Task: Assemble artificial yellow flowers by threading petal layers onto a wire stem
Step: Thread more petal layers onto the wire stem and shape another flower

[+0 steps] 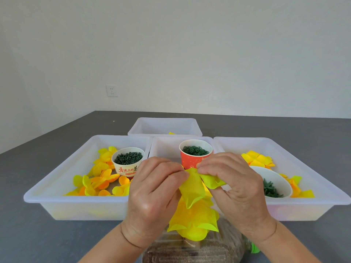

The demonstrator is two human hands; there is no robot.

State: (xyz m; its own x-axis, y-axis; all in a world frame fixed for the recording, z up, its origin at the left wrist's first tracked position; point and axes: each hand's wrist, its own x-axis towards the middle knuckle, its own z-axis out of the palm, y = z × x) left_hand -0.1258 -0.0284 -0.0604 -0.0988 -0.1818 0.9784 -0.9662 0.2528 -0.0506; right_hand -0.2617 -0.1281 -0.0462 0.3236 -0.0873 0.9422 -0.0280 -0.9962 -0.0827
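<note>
Both hands are raised in front of the middle tray. My left hand (153,192) and my right hand (233,188) each pinch the top of a yellow petal layer (192,188) between them. Below it hang more yellow petal layers (193,223) of the same flower, stacked and spreading out. The wire stem is hidden behind petals and fingers. Loose yellow and orange petals (98,179) lie in the left tray (57,198), and more yellow petals (256,158) lie in the right tray (307,207).
A white paper cup (127,164) of dark green pieces stands in the left tray, a red cup (193,154) of green rings in the middle tray, a white bowl (273,185) of green bits in the right tray. A fourth tray (165,126) sits behind. A clear plastic bottle (199,247) lies near me.
</note>
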